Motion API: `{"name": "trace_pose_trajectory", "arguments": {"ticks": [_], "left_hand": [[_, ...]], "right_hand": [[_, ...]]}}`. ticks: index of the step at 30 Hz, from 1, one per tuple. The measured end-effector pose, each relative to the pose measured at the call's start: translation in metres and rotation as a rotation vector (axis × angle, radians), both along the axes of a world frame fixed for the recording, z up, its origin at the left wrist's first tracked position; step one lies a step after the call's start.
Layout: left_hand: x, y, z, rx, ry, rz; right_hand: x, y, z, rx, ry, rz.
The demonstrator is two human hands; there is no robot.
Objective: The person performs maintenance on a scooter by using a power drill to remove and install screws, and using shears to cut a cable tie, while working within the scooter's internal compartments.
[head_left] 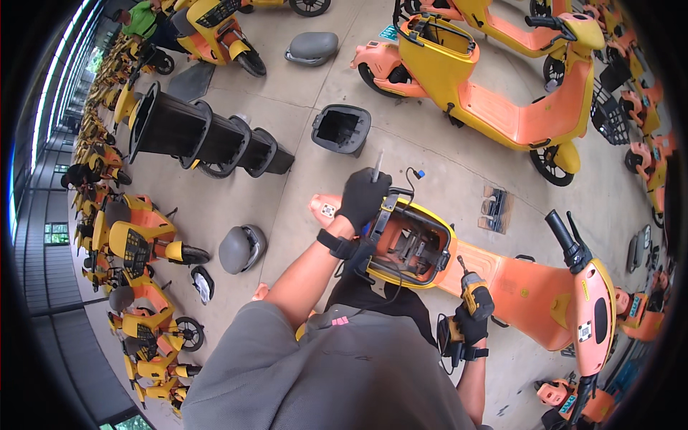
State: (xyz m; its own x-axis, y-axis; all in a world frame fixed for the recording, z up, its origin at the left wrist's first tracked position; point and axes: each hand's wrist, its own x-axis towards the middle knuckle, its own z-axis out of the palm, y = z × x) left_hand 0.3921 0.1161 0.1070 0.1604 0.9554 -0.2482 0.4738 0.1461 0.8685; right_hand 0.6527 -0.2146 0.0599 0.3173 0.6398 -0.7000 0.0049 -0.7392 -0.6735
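Note:
My left hand [364, 197], in a black glove, is closed around a slender light-grey rod-like tool [378, 165] that sticks up past the fingers; its kind is unclear. It is beside the rear of an orange and yellow scooter [516, 294], at the black rear bar. The scooter's open under-seat compartment [408, 251] shows metal brackets inside. A black cable with a blue connector [420, 173] curves up behind it. My right hand [471, 328], also gloved, grips a yellow and black cordless drill [476, 295] over the footboard's near side, its bit pointing up toward the scooter.
A black storage bin [342, 130] and a stack of black bins [208, 136] lie on the floor ahead. Grey seats [242, 249] rest at left. Another yellow scooter [494, 93] stands ahead. Scooter rows line both sides. A person in green [140, 21] is far left.

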Motion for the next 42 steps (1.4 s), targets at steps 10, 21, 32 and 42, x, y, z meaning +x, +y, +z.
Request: {"name": "trace_pose_trajectory", "arguments": {"ticks": [10, 21, 32, 42], "left_hand": [[-0.093, 0.087, -0.002, -0.372, 0.072, 0.160], [-0.086, -0.042, -0.037, 0.162, 0.504, -0.450], [-0.079, -0.060, -0.008, -0.297, 0.197, -0.049], [-0.178, -0.106, 0.082, -0.125, -0.031, 0.285]], "right_hand": [[-0.012, 0.006, 0.004, 0.225, -0.068, -0.034], [-0.012, 0.003, 0.001, 0.126, 0.012, -0.012], [-0.009, 0.001, 0.012, 0.084, 0.050, -0.015], [-0.002, 0.037, 0.010, 0.121, 0.080, 0.163]]}}
